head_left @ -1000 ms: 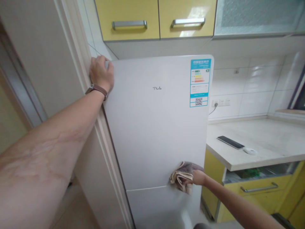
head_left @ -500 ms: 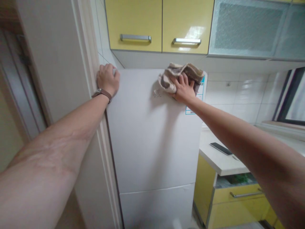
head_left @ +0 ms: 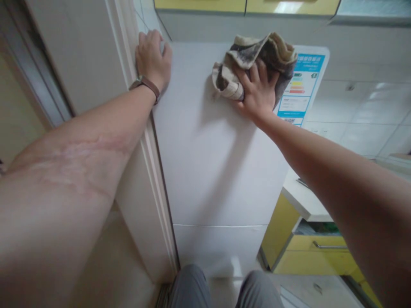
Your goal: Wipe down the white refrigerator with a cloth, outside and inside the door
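My right hand point(head_left: 258, 87), fingers spread, presses a crumpled brown-and-cream cloth point(head_left: 271, 49) flat against the upper front of a white refrigerator point(head_left: 218, 162). Part of the cloth bunches above the fingers and a fold sticks out at the left. Beside the cloth, an energy label point(head_left: 297, 105) in blue and white is partly covered by it. My left hand point(head_left: 153, 60), with a brown-strapped watch point(head_left: 146, 84) on the wrist, is curled at the refrigerator's upper left edge, against the door frame. Its fingertips are mostly hidden.
Yellow wall cabinets point(head_left: 199, 4) hang above the refrigerator. A door frame point(head_left: 149, 158) runs close along its left side. To the right stand a white countertop point(head_left: 308, 201) and a yellow drawer unit point(head_left: 314, 256). My knees point(head_left: 192, 284) show at the bottom.
The view has tilted down, so the cabinets slide up and my knees appear. More of the label shows. Both hands stay at nearly the same spots on the refrigerator.
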`<state>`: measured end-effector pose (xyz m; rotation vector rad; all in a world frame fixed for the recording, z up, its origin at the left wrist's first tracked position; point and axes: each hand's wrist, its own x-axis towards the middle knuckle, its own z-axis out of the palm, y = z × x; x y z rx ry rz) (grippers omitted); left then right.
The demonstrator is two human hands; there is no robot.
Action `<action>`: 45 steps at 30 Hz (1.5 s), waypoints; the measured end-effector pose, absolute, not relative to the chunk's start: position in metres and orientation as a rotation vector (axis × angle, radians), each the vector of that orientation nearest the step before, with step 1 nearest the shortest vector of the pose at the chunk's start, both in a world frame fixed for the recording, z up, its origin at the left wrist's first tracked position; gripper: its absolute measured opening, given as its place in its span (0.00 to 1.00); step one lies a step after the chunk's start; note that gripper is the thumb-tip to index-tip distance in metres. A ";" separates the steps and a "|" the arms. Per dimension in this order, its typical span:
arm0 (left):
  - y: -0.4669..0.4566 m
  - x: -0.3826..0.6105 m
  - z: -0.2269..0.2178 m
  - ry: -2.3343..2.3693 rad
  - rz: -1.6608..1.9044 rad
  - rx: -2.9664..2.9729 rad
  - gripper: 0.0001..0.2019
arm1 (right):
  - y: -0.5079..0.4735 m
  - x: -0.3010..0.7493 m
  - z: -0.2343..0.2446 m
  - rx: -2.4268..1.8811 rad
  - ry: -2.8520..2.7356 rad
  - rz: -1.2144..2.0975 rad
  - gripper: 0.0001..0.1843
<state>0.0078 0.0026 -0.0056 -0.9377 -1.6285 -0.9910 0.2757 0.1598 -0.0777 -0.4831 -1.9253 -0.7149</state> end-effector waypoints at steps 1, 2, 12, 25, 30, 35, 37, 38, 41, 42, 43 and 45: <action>0.001 0.009 -0.005 -1.654 -0.954 -0.925 0.12 | 0.162 0.275 -0.081 -0.449 -1.941 -0.723 0.40; 0.000 0.010 -0.005 -1.677 -0.915 -0.924 0.13 | 0.164 0.274 -0.085 -0.421 -1.954 -0.730 0.39; -0.007 0.013 -0.001 -1.738 -0.795 -0.899 0.15 | 0.170 0.270 -0.113 -0.351 -1.959 -0.645 0.34; -0.005 0.011 0.001 -1.744 -0.817 -0.926 0.13 | 0.173 0.270 -0.179 -0.445 -2.089 -0.745 0.39; -0.005 0.011 0.002 -1.758 -0.836 -0.935 0.13 | 0.173 0.274 -0.202 -0.448 -2.154 -0.748 0.37; -0.003 0.005 0.004 -1.748 -0.849 -0.923 0.12 | 0.174 0.275 -0.218 -0.441 -2.182 -0.741 0.36; -0.002 0.003 0.005 -1.740 -0.848 -0.919 0.11 | 0.175 0.275 -0.225 -0.448 -2.188 -0.737 0.35; -0.002 0.002 0.005 -1.740 -0.841 -0.919 0.12 | 0.175 0.275 -0.228 -0.454 -2.191 -0.734 0.35; -0.002 0.002 0.005 -1.748 -0.816 -0.916 0.15 | 0.174 0.275 -0.240 -0.468 -2.192 -0.716 0.35; -0.002 0.002 0.005 -1.754 -0.806 -0.914 0.16 | 0.174 0.275 -0.245 -0.472 -2.192 -0.712 0.35; -0.002 0.003 0.005 -1.759 -0.802 -0.912 0.16 | 0.174 0.276 -0.250 -0.477 -2.194 -0.709 0.34; -0.002 0.003 0.004 -1.761 -0.812 -0.917 0.16 | 0.174 0.276 -0.261 -0.491 -2.210 -0.703 0.34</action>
